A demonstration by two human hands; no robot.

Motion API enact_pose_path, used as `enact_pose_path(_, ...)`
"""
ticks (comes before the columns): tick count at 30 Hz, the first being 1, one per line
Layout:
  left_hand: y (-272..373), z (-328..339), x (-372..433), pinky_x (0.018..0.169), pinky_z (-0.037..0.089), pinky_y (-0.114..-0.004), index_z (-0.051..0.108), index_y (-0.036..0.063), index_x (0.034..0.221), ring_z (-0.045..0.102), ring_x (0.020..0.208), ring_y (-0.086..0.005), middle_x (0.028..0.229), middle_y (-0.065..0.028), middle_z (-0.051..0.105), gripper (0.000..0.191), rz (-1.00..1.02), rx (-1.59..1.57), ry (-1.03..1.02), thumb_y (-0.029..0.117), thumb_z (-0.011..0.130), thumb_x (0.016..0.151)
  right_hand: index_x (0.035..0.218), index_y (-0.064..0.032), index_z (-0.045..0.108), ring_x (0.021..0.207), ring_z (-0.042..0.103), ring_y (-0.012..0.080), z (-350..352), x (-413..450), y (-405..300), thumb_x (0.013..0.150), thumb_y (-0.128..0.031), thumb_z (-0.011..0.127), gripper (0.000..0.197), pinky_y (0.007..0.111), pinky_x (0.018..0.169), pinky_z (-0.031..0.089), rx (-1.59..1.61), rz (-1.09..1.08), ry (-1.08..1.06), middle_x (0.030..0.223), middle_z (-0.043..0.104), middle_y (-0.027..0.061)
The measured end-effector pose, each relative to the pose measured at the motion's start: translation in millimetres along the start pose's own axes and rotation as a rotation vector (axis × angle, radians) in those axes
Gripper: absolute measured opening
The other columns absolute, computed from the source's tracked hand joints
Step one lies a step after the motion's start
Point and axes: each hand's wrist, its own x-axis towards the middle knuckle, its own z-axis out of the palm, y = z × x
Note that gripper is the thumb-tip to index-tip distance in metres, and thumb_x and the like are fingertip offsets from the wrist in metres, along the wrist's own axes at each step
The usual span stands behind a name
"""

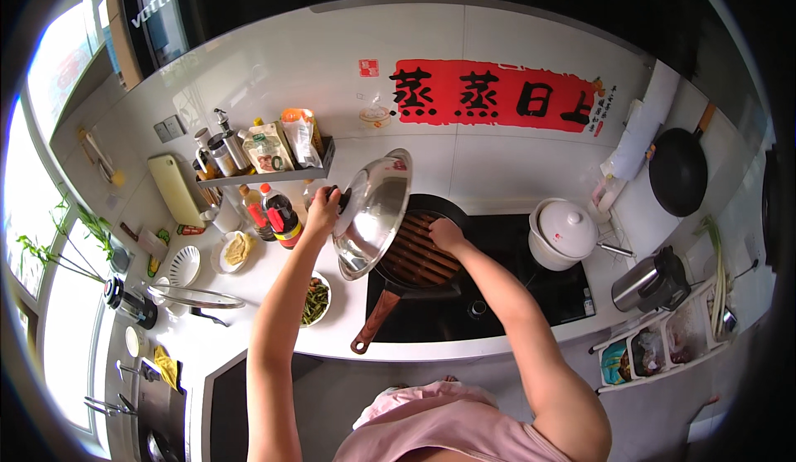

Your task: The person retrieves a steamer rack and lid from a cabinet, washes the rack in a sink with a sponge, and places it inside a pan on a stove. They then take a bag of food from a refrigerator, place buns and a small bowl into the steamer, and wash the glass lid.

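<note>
My left hand [324,211] grips the black knob of a domed metal pan lid [376,213], which is tilted steeply beside the wok. Over the dark wok [435,204] is my right hand [446,234], its fingers closed at a slatted brown wooden rack [418,252] that lies in the wok; whether it grips the rack is hard to tell. The wok's wood-look handle [376,322] points toward me at the cooktop's left side. A white bowl of cooked green vegetables [316,300] stands left of the cooktop, partly behind my left forearm.
A white lidded pot [563,232] stands on the right of the black cooktop [497,300]. Sauce bottles [283,216] and a plate of yellowish food [237,250] are at the left, below a condiment shelf [273,178]. A glass lid [199,297] rests farther left; an electric kettle [647,282] stands right.
</note>
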Motion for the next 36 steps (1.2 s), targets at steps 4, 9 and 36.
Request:
enact_pose_path(4,5.4,30.2,-19.0,0.077,0.049,-0.046,0.052,0.0059,0.118,0.064,0.091,-0.0405,0.099,-0.0219,0.066,0.041,0.217,0.462,-0.018,0.039,0.053,0.094,0.099,-0.0072,0.071,0.090,0.063,0.0357,-40.2,-44.0,-16.5,0.090,-0.016,0.051,0.024,0.044,0.083,0.050,0.149,0.075,0.199,0.094,0.068,0.0177)
enact_pose_path(9,16.3,109.7,-50.2,0.084,0.043,-0.045,0.051,0.0076,0.114,0.064,0.090,-0.0316,0.094,-0.0152,0.064,0.041,0.479,0.899,-0.016,0.043,0.053,0.093,0.098,-0.0082,0.070,0.093,0.062,0.0354,-83.4,-126.9,14.9,0.088,-0.019,0.058,0.019,0.043,0.080,0.051,0.214,0.125,0.450,0.096,0.066,0.0144)
enact_pose_path(36,122.1,228.2,-283.5,0.066,0.045,-0.042,0.060,0.0057,0.082,0.062,0.069,-0.0315,0.076,-0.0111,0.062,0.012,0.722,0.233,-0.454,0.016,0.066,0.084,0.082,0.0005,0.060,0.066,0.066,0.0170,-120.4,-396.5,-3.0,0.093,-0.016,0.061,0.020,0.030,0.059,0.050,0.705,0.263,0.562,0.069,0.065,0.0078)
